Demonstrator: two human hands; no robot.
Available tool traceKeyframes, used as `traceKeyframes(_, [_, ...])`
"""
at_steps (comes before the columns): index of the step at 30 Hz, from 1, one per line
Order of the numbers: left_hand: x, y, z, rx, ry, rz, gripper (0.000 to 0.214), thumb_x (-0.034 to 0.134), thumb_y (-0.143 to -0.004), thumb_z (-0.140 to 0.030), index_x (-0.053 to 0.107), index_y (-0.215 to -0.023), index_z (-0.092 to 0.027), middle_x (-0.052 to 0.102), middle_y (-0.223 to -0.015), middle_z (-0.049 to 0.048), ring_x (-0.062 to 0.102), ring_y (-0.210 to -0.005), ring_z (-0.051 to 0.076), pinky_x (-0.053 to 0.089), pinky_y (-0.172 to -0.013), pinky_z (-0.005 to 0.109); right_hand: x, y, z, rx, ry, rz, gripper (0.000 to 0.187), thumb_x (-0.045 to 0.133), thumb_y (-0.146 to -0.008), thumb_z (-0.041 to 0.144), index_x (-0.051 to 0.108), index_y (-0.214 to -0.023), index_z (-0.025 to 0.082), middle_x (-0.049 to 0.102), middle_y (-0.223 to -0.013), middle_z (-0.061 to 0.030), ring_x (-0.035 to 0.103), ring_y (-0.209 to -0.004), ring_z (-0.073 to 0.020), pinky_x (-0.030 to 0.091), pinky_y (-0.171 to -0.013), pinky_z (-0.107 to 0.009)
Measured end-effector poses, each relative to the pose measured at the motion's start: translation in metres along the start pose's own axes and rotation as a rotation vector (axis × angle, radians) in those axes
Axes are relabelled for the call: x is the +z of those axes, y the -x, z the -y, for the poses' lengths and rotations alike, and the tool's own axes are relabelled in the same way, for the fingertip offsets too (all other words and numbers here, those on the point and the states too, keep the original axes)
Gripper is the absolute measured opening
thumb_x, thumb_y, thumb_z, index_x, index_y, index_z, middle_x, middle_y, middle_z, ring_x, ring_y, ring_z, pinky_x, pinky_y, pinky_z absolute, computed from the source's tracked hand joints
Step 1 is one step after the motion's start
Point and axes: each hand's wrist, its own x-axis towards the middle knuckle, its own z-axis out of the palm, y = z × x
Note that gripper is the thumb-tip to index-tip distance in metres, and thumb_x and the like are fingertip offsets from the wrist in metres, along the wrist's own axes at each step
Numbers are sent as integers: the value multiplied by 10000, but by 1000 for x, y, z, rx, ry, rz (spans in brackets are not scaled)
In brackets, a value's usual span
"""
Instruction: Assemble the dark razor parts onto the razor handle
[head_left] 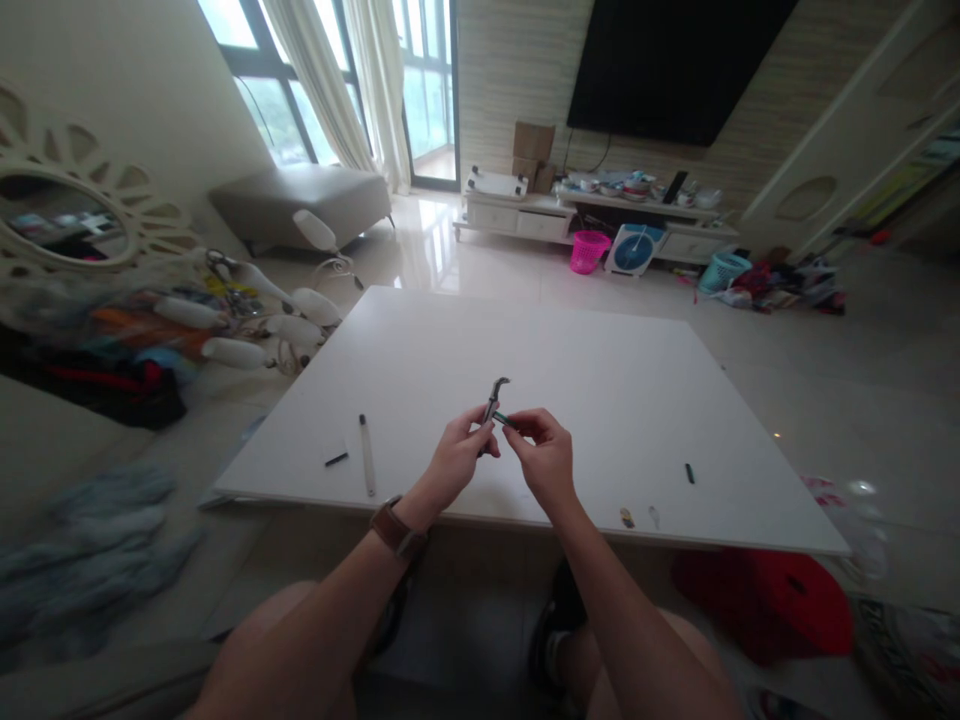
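Note:
Over the near middle of the white table [517, 340], my left hand [459, 446] is closed around a slim dark metal tool with a bent, hooked head [493, 396]. Its hooked end points up and away from me; the lower part is mostly covered by my fingers. A small dark green stick [502, 418] is pinched in my right hand [541, 452], its tip close against the tool. Whether the two touch, I cannot tell. To the left lie a toothbrush-like stick with a pale handle and dark head [367, 455] and a short black bar [337, 460].
A short dark green bar [690, 473], a small yellow figure [627, 518] and a clear little piece [654, 517] lie on the table's right. A lamp with white shades [292, 318] stands at its left edge. A red stool-like object [772, 605] sits below the right corner.

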Motion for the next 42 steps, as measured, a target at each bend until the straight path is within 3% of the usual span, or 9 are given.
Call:
traceKeyframes(10, [3, 2, -8, -30, -42, 54, 325, 726, -793, -368, 700, -1012, -130, 638, -911, 59, 674, -657, 147, 546, -672, 306, 2, 2, 12, -159, 79, -94, 108, 682, -829, 161, 752, -844, 243, 636, -853, -25, 605, -782, -177, 487, -678, -310])
traceKeyframes(13, [4, 3, -9, -45, -54, 87, 324, 725, -791, -386, 712, -986, -127, 676, -914, 78, 682, -705, 168, 541, -681, 306, 2, 3, 14, -166, 145, -70, 141, 680, -818, 128, 755, -839, 247, 635, -850, -22, 599, -772, -178, 497, -690, -320])
traceKeyframes(18, [3, 7, -10, 9, -78, 31, 308, 754, -767, -391, 745, -916, -120, 687, -788, 66, 598, -668, 131, 444, -584, 233, 0, 5, 14, -226, 197, 17, 185, 663, -831, 118, 760, -896, 262, 652, -871, -27, 608, -806, -194, 502, -726, -339])
traceKeyframes(24, [0, 6, -12, -41, -87, -8, 389, 764, -739, -409, 749, -995, -116, 688, -789, 66, 587, -656, 137, 435, -573, 242, -4, 5, 14, -253, 161, 73, 205, 642, -867, 107, 766, -901, 266, 674, -875, -23, 639, -829, -186, 514, -735, -328])
traceKeyframes(34, [-1, 0, -10, -14, -170, 42, 360, 734, -752, -405, 765, -972, -121, 646, -671, 30, 538, -611, 120, 405, -554, 234, -6, 0, 3, -316, 237, 17, 235, 642, -859, 67, 778, -870, 258, 676, -875, -29, 664, -841, -181, 538, -774, -321])
traceKeyframes(42, [4, 7, -11, -117, -122, 17, 449, 758, -733, -417, 742, -1063, -113, 702, -857, 88, 617, -716, 149, 470, -593, 242, -5, 5, 10, -286, 244, -94, 183, 678, -861, 89, 770, -865, 248, 665, -826, -15, 656, -797, -176, 527, -741, -312])
